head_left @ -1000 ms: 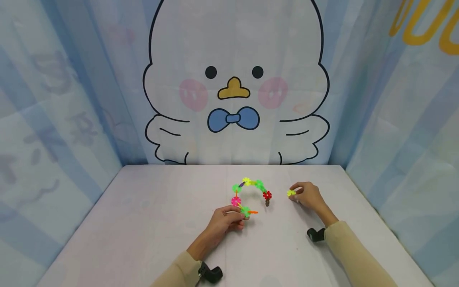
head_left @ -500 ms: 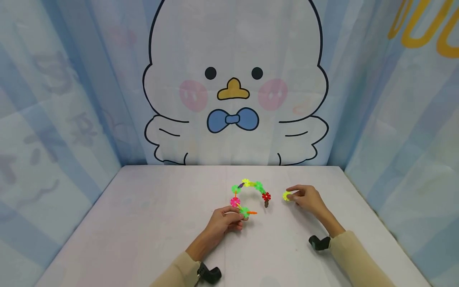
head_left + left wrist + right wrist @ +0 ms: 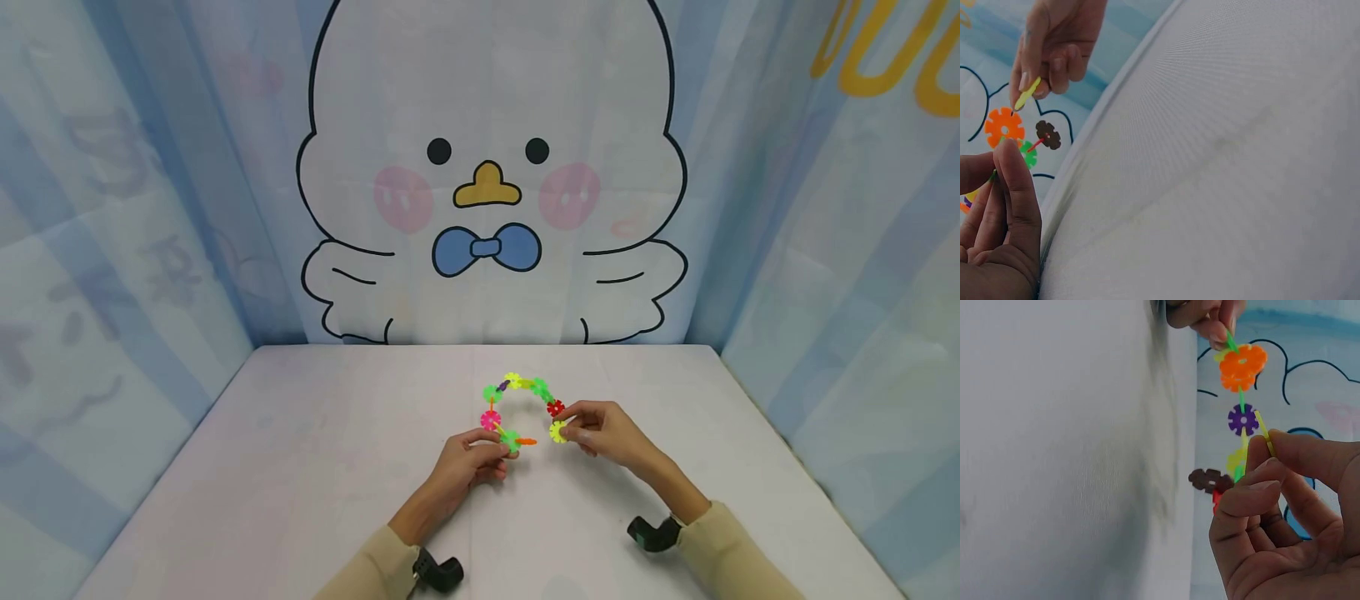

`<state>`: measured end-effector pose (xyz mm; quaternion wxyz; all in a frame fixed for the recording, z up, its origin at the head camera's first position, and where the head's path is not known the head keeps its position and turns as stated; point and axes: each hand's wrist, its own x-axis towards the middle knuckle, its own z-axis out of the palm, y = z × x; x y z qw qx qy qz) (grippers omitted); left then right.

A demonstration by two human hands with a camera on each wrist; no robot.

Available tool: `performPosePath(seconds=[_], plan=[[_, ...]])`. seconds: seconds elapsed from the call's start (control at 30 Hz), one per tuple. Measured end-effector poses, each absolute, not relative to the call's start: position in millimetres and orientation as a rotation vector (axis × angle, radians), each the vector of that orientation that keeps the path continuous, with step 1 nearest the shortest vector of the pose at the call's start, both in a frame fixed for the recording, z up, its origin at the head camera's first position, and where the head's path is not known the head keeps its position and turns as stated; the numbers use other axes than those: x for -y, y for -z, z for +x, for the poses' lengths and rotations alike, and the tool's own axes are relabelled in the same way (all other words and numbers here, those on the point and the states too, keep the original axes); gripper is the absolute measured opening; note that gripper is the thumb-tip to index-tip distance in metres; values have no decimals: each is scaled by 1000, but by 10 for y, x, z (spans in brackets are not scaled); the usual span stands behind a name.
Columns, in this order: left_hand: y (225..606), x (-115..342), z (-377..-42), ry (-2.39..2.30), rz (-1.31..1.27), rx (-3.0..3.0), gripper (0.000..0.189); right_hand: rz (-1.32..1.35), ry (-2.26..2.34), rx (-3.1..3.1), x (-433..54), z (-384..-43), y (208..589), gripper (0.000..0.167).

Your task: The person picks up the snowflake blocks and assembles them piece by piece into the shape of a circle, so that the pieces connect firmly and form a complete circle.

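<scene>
A curved chain of snowflake building discs arches above the table. Its near-left end is pinched by the left hand (image 3: pixel 471 460) at a green disc (image 3: pixel 510 439), and an orange disc (image 3: pixel 999 130) juts right from there. Between thumb and index finger, the right hand (image 3: pixel 611 433) holds a loose yellow disc (image 3: pixel 557 432), edge-on in both wrist views. In the head view that disc sits just below the chain's red disc (image 3: pixel 555 407); in the left wrist view it overlaps the top edge of the orange one. The chain's brown end disc (image 3: pixel 1209 480) is hidden in the head view.
Under both hands lies a white-covered table (image 3: pixel 300 467). Behind it hangs a curtain (image 3: pixel 487 308) printed with a cartoon bird, and blue curtains close off both sides. A black wrist camera (image 3: pixel 654 534) sits on each sleeve.
The right hand has carried the yellow disc left and slightly toward the person, from well right of the chain to its gap. The left hand has stayed nearly still.
</scene>
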<state>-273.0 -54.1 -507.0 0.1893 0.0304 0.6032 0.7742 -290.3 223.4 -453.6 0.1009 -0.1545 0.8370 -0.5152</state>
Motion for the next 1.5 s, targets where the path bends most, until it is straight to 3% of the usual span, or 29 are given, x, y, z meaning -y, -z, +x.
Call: performPosePath(seconds=[0.2,1.5], plan=[[5066,539,-2732,-2167,91,-1709,19,-562,1501,-2427,-2137,-2875,4551,26],[5075,553,-2712,-2205,58,-1723,17,-623,1562,-2389,-1927,-2887,4661,22]])
